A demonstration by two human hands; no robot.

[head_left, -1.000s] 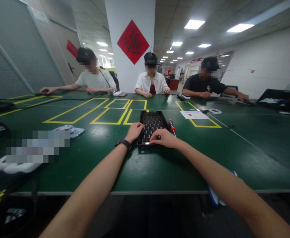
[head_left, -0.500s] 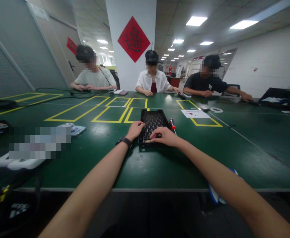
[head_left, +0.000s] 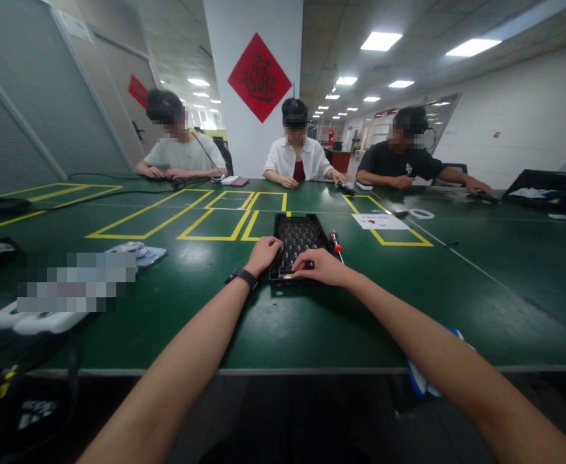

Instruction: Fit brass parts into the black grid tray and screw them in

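A black rectangular tray [head_left: 307, 224] holding rows of small shiny pieces lies on the green table before me. My left hand [head_left: 264, 253] rests against the tray's left edge, its fingers bent over the rim and thumb side inward. Over the near right part of the tray is my right hand [head_left: 322, 265], fingertips pinched together low inside it. What they hold, if anything, is too small to make out. Just left of those fingertips, a small pale strip [head_left: 287, 276] shows in the tray's near end. A red-handled screwdriver [head_left: 335, 242] lies right of the tray, its shaft partly behind my right hand.
White devices [head_left: 46, 319] and a plastic packet [head_left: 150, 254] lie on the left. A printed paper sheet [head_left: 380, 222] and a roll of white tape [head_left: 421, 214] are at the right. Yellow tape outlines [head_left: 210, 237] mark the table [head_left: 205, 322]. Three people sit across.
Both hands stay at nearly the same places on the tray. The view has shifted very slightly. At the far left edge, another person's hand has moved a little.
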